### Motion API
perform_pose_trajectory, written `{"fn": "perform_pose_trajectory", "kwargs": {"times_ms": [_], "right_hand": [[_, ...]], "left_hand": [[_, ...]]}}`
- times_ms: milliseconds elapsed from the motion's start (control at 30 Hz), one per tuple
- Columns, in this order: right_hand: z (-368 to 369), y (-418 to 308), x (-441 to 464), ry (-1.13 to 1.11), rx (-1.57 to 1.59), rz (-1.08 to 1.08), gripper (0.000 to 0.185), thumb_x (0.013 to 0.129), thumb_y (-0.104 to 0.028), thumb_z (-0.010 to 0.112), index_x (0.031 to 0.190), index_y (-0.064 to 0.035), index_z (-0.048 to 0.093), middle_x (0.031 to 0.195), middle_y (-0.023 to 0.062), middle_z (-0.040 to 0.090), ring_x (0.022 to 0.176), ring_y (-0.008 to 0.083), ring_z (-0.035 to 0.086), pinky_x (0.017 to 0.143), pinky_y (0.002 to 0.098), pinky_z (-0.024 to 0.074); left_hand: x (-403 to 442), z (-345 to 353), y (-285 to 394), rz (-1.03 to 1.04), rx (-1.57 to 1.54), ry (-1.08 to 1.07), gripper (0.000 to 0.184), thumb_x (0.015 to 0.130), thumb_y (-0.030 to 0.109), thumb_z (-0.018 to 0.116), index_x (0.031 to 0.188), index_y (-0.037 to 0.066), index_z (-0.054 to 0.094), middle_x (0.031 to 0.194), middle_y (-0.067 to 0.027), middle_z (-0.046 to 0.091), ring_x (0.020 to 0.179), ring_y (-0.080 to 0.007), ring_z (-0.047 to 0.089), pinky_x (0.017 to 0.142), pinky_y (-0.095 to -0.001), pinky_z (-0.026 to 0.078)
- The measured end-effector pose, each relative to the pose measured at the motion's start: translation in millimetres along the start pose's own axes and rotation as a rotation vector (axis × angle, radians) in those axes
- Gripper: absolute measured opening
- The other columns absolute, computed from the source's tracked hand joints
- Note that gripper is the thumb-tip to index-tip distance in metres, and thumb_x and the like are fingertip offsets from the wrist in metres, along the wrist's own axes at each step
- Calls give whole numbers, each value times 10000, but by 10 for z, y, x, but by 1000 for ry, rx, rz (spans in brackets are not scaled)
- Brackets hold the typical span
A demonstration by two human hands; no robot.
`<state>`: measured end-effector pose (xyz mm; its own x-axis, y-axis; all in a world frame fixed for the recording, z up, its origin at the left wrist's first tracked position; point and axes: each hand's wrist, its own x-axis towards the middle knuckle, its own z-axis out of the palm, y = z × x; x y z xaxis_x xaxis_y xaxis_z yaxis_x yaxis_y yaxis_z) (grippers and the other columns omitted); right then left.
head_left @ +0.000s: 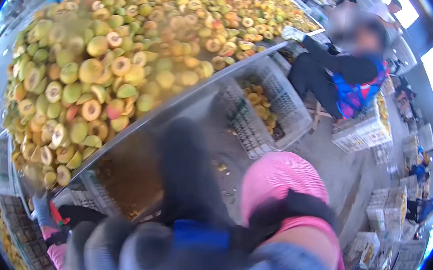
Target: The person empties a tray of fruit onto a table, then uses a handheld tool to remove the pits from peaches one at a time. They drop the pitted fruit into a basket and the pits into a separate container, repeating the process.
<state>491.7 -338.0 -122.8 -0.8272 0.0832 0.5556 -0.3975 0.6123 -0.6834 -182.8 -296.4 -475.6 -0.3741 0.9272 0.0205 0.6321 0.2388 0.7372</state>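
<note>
My right hand (145,257), in a grey-blue glove, is raised very close to the camera and fills the bottom of the view. Its fingers are blurred, and I cannot tell whether they grip anything. A pink striped sleeve (288,182) with a black band covers that arm. At the lower left, my left hand (42,210), in a grey glove, is closed around a small red object (59,214) whose kind I cannot make out. This hand is beside the near corner of a metal-edged table heaped with halved yellow-green peaches (91,72), many showing their pits or hollows.
A white plastic crate (292,114) with some fruit stands on the floor beside the table. A seated co-worker (334,68) in dark clothes reaches a gloved hand to the table's edge. More stacked crates (385,211) line the right side. A dark-clothed leg (186,169) is in front of me.
</note>
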Motion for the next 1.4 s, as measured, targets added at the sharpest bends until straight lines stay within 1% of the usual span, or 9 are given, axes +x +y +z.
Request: {"fn": "perform_pose_trajectory", "kwargs": {"times_ms": [100, 167, 367, 633, 933, 1133, 1267, 1367, 1400], "right_hand": [[-9, -94, 38, -8, -30, -41, 292, 769, -268, 607, 933, -28, 581, 951, 141, 589, 918, 341, 576, 778, 412, 458], [-25, -155, 41, -17, -42, -42, 294, 767, -278, 606, 918, -27, 579, 933, 140, 590, 904, 340, 579, 766, 412, 458], [-2, -209, 105, -53, -51, -70, 306, 762, -310, 602, 873, -27, 574, 882, 136, 594, 862, 339, 587, 732, 414, 461], [63, -130, 297, -102, -37, -80, 334, 755, -353, 597, 813, -26, 567, 813, 131, 598, 807, 337, 598, 687, 416, 465], [104, 101, 487, -106, -69, -18, 377, 746, -401, 592, 746, -25, 560, 736, 126, 603, 744, 334, 610, 636, 418, 470], [-41, 423, 539, -63, -233, 147, 412, 741, -433, 588, 701, -24, 555, 685, 122, 606, 702, 332, 618, 602, 419, 472], [160, 1422, 299, 65, -308, 703, 425, 702, -451, 623, 748, -30, 588, 703, 154, 619, 695, 352, 615, 618, 422, 484], [959, 2367, -146, 393, -366, 752, 479, 777, -453, 629, 943, -5, 595, 804, 148, 636, 760, 286, 624, 658, 388, 477], [1096, 2482, -180, 434, 38, 734, 464, 813, -438, 616, 963, 1, 589, 786, 125, 623, 758, 241, 601, 661, 381, 472]], "left_hand": [[62, 56, -206, -116, -283, 201, 126, 819, 103, 672, 897, 20, 617, 759, -36, 622, 636, -111, 559, 573, -255, 463], [21, -66, -96, -414, -246, 128, 280, 811, 132, 706, 1041, 4, 611, 874, -63, 643, 724, -156, 582, 598, -276, 483], [-214, -65, 28, -303, -470, 463, 256, 832, 130, 690, 1047, 16, 608, 882, -36, 633, 677, -139, 570, 555, -268, 467], [-735, 23, 1517, -91, -526, 544, 274, 882, 110, 622, 1135, 5, 602, 957, -37, 625, 780, -120, 568, 669, -244, 471], [-1075, 503, 2251, 229, -410, 343, 356, 910, 44, 559, 1242, -65, 494, 1195, -129, 587, 994, -179, 594, 804, -272, 499], [-1337, 1284, 2645, 59, -640, 335, 329, 916, 36, 529, 1227, -72, 508, 1183, -142, 586, 1051, -215, 574, 885, -324, 474], [-1417, 1704, 3225, 111, -593, 151, 318, 917, 48, 523, 1212, -70, 520, 1165, -139, 592, 1034, -216, 577, 880, -327, 473], [-1481, 1821, 3410, 136, -562, 62, 310, 918, 57, 518, 1201, -68, 529, 1151, -136, 596, 1022, -217, 579, 875, -329, 473], [-1507, 1846, 3445, 134, -556, 37, 308, 918, 60, 517, 1198, -67, 532, 1146, -136, 598, 1018, -217, 580, 874, -329, 473]]}}
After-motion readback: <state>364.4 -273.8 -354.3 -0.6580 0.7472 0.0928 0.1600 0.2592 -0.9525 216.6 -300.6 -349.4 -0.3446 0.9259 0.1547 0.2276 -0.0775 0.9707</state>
